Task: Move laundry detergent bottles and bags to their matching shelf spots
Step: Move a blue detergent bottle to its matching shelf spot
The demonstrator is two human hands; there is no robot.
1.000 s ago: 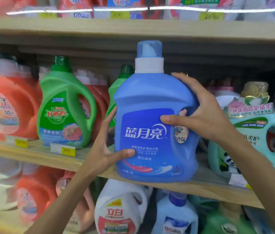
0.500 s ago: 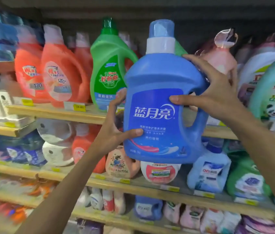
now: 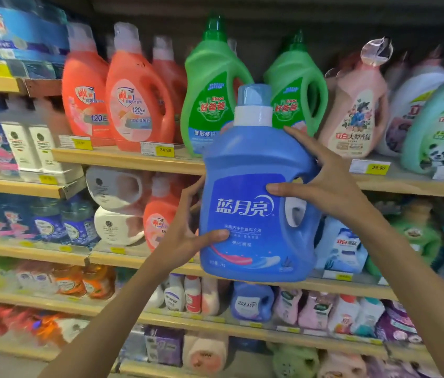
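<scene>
While both hands hold it in the air in front of the shelving, the blue detergent bottle (image 3: 251, 165) stands upright, label toward the camera. The left hand (image 3: 188, 236) curls round its lower left edge, thumb pressed on the front. The right hand (image 3: 327, 184) grips the upper right side by the handle, thumb across the label and fingers spread over the shoulder. Just behind the blue bottle's cap stand two green bottles (image 3: 212, 105) on a wooden shelf (image 3: 122, 159). Left of the blue bottle are orange bottles (image 3: 139, 105); right of it are a pink bottle (image 3: 357, 113) and a teal panda-labelled bottle (image 3: 442, 132). Below it sits a smaller blue bottle (image 3: 252, 301).
</scene>
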